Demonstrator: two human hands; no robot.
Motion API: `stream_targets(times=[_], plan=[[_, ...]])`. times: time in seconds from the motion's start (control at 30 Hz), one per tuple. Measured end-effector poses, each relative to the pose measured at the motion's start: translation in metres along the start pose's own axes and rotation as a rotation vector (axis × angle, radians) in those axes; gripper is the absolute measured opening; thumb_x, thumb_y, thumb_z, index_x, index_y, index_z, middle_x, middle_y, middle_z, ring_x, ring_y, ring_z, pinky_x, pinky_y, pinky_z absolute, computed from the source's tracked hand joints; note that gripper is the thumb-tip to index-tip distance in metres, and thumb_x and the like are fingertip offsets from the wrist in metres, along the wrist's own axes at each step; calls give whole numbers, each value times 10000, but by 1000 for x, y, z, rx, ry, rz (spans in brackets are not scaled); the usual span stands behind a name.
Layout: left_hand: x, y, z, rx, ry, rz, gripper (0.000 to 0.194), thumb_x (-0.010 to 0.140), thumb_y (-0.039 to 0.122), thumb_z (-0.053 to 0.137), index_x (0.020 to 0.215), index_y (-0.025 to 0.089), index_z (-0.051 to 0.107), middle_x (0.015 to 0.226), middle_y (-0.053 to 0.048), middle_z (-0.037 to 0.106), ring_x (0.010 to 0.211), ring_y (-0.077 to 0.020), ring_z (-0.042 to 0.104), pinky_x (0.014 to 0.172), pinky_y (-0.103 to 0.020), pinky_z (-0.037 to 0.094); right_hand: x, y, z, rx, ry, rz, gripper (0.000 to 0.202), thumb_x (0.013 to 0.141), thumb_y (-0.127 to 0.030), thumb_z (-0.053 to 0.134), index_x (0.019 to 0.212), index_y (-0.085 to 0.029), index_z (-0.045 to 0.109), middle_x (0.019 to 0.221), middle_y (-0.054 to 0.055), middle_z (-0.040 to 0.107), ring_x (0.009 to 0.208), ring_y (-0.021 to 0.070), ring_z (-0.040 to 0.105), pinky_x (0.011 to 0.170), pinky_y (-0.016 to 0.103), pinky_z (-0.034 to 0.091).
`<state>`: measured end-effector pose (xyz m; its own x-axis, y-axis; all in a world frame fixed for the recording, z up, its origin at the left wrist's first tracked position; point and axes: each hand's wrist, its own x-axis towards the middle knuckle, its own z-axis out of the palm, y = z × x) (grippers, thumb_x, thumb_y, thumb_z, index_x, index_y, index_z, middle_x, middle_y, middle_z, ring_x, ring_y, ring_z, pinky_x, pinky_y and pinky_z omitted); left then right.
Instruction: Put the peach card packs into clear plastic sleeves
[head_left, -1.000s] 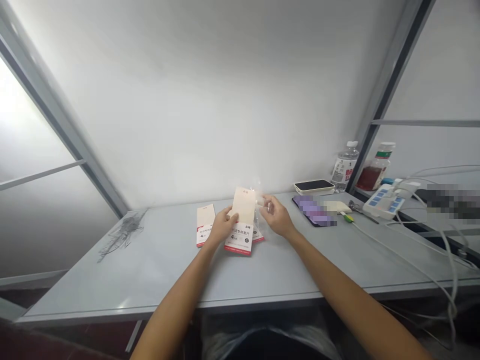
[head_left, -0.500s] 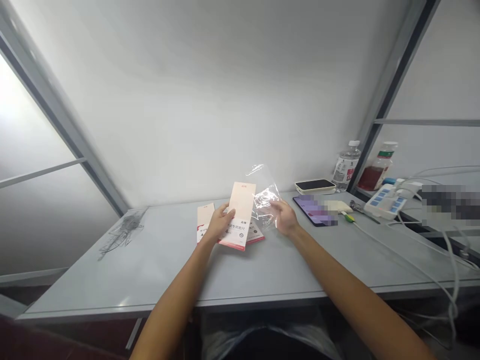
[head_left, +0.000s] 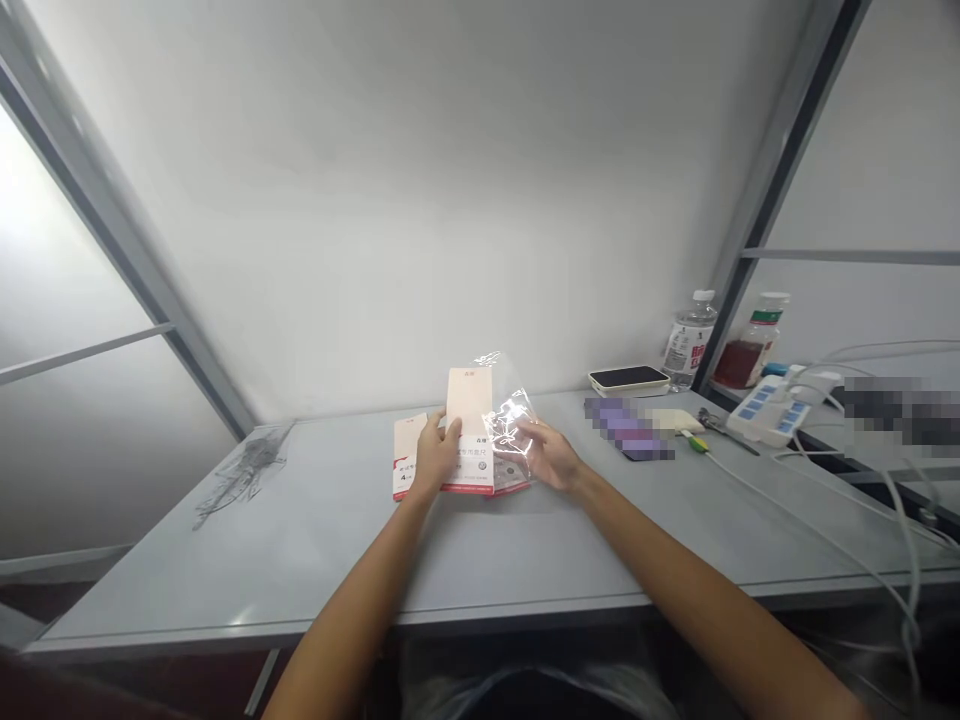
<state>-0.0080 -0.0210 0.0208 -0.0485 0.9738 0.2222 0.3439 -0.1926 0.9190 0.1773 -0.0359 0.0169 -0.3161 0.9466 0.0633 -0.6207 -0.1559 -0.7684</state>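
Observation:
My left hand [head_left: 437,452] is closed on a flat pale-pink and white packet [head_left: 471,405] with printed characters and a red lower edge, its thumb lying across the front. Between the fingers of my right hand [head_left: 553,456] is a clear plastic sleeve [head_left: 511,395], which shines and lies close along the packet's right side. A similar packet [head_left: 406,440] rests on the table to the left, partly behind my left hand. Under the sleeve, part of another red-edged packet [head_left: 512,477] shows.
On the grey table [head_left: 315,540] a scribbled dark mark [head_left: 244,475] is at the left. To the right are a purple-screened phone [head_left: 628,428], a second phone [head_left: 630,378], a water bottle [head_left: 688,340], a jar of red liquid [head_left: 746,350], a power strip [head_left: 769,408] and white cables [head_left: 795,508].
The packet in my left hand has shifted left and turned more upright. My right hand has brought the clear sleeve left and slightly lower, closer to the packet.

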Motion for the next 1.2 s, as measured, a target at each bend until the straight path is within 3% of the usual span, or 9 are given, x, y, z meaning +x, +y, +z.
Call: stream_targets(times=[0.17, 0.37, 0.5, 0.6, 0.77, 0.93, 1.2], plan=[[-2, 2, -1, 172, 61, 93, 418, 853, 439, 416, 1192, 208, 501, 701, -26, 638, 578, -149, 566, 544, -255, 415, 0, -1, 0, -38, -67, 23, 256, 812, -218, 519, 1061, -221, 576, 1069, 64, 637, 1026, 221, 587, 871, 432, 496], [2, -1, -2, 80, 47, 34, 419, 851, 423, 419, 1202, 205, 487, 797, -49, 657, 635, -155, 590, 576, -261, 437, -2, 2, 5, -120, -63, 151, 297, 834, -254, 516, 1123, -210, 568, 1059, 78, 653, 863, 207, 645, 749, 389, 549], [2, -1, -4, 166, 80, 67, 410, 860, 419, 401, 1194, 204, 499, 746, -31, 646, 624, -152, 579, 582, -254, 418, -3, 4, 7, -127, -52, 192, 342, 840, -268, 518, 1174, -194, 530, 1014, 86, 668, 722, 181, 663, 695, 376, 561], [0, 2, -7, 240, 92, 109, 418, 866, 421, 388, 1212, 209, 490, 714, -25, 636, 621, -158, 572, 576, -255, 402, -3, 2, 6, -103, -88, 221, 359, 852, -294, 497, 1203, -219, 508, 1027, 75, 660, 743, 195, 672, 689, 390, 563], [-1, 4, -10, 251, 93, 126, 437, 869, 433, 381, 1241, 221, 470, 712, -24, 634, 633, -164, 572, 588, -259, 398, -2, 1, 1, -76, -100, 213, 353, 855, -279, 491, 1203, -224, 510, 942, 49, 669, 803, 205, 672, 777, 407, 541], [0, 3, -8, 257, 103, 116, 427, 867, 416, 392, 1229, 211, 485, 739, -30, 640, 658, -163, 579, 607, -256, 407, -3, 4, 2, -112, -112, 217, 312, 831, -261, 534, 1137, -203, 536, 958, 70, 660, 798, 220, 671, 749, 434, 549], [0, 1, -4, 141, 110, 78, 427, 857, 438, 412, 1210, 216, 503, 827, -48, 646, 686, -160, 585, 621, -262, 425, -3, 10, 4, -148, -80, 204, 160, 822, -224, 566, 977, -181, 562, 946, 69, 665, 778, 198, 668, 712, 370, 565]])
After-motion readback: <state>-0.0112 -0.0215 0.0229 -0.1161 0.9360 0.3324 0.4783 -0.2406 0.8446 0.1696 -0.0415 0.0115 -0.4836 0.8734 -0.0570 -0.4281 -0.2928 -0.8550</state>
